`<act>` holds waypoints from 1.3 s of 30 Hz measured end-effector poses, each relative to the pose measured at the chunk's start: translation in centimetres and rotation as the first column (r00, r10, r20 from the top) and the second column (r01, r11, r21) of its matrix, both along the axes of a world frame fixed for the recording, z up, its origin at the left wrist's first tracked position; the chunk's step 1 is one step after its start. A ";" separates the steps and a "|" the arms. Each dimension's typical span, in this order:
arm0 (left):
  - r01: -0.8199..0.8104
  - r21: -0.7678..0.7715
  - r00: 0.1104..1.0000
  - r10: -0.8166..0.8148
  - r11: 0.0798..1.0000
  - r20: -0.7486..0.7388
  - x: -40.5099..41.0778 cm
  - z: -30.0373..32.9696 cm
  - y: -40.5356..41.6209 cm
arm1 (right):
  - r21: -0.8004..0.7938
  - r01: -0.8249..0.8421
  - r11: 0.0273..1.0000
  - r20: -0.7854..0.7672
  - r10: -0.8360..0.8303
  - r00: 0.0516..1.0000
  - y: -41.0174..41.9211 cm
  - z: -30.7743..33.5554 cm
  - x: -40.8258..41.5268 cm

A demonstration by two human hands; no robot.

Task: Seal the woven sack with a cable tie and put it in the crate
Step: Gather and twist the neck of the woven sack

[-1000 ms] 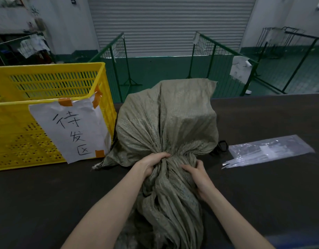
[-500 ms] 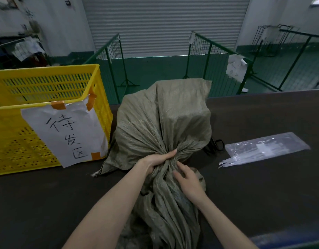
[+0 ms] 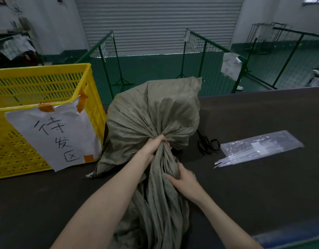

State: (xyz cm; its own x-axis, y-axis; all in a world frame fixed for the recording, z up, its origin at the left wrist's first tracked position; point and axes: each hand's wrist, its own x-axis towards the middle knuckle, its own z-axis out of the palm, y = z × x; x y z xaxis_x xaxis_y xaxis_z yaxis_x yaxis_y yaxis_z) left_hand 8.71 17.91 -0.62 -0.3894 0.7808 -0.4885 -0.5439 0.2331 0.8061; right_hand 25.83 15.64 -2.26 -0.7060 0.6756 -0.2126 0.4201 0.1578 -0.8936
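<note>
A grey-green woven sack (image 3: 153, 112) lies on the dark table, its filled body away from me and its gathered neck trailing toward me. My left hand (image 3: 153, 149) grips the bunched neck right at the base of the bulge. My right hand (image 3: 183, 180) grips the loose neck fabric a little lower, closer to me. A yellow slatted crate (image 3: 38, 85) with a taped paper sign stands at the left, touching the sack's side. White cable ties (image 3: 225, 159) stick out of a clear plastic bag (image 3: 263, 147) to the right.
Black scissors (image 3: 208, 145) lie between the sack and the plastic bag. The dark table (image 3: 254, 194) stretches right and toward me. Beyond its far edge are green mesh barriers (image 3: 207, 51) and a closed roller door.
My right hand has slid down the neck toward me and closed on the fabric. My left hand has tightened its hold at the base of the bulge. The scissors have come into fuller view.
</note>
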 end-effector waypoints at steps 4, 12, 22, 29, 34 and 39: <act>-0.225 0.134 0.963 0.200 0.965 0.182 -1.5 2.9 1.3 | -0.050 -0.214 0.975 -0.020 0.213 0.977 1.0 -0.5 0.1; -0.314 0.180 0.927 0.260 0.932 0.271 -4.5 7.3 1.3 | -0.113 0.092 0.989 -0.079 -0.101 0.992 -0.4 -5.3 -5.0; -0.131 0.087 0.991 0.128 0.988 0.039 -6.5 7.8 -1.3 | 0.780 0.049 0.623 0.212 -0.337 0.917 7.1 3.8 0.3; -0.144 0.068 0.989 0.145 0.987 -0.019 -5.6 5.5 -1.8 | 0.986 -0.164 -0.041 0.124 -0.485 0.866 5.9 9.1 2.3; -0.210 0.102 0.970 0.220 0.972 -0.104 -4.6 1.1 -4.5 | 0.752 -0.455 0.478 0.640 -0.359 0.679 1.0 4.4 4.0; -0.120 -0.062 0.963 0.101 0.991 -0.248 -2.5 -3.5 -8.9 | 0.533 -0.526 0.663 0.792 -0.170 0.587 -3.5 -1.8 4.6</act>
